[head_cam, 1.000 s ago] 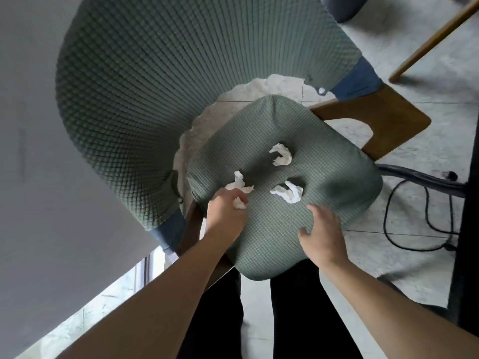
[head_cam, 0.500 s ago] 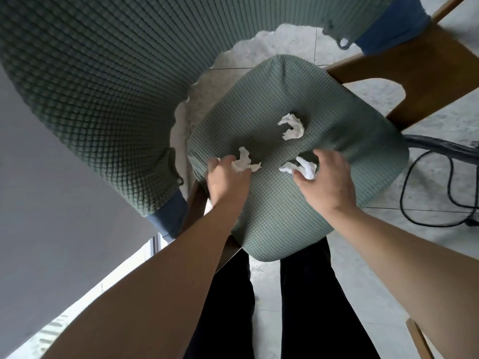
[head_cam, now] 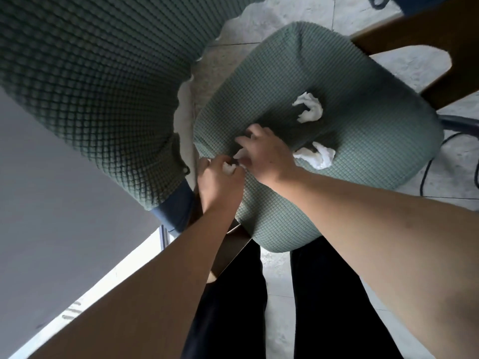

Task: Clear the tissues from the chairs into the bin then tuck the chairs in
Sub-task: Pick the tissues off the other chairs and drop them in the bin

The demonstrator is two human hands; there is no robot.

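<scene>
Since half a second ago right hand crossed left off its tissue to meet left hand. Left fingers curl round a wad, likely gathering; right fingertips touch it, grip unclear. Two tissues lie on seat just beyond right fingers, one farther. Backrest crowds left. Bin unseen.

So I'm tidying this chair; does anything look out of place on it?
Yes: two crumpled tissues lie loose on the green seat cushion. A third tissue is pinched in the left hand, right hand touching it.
</scene>
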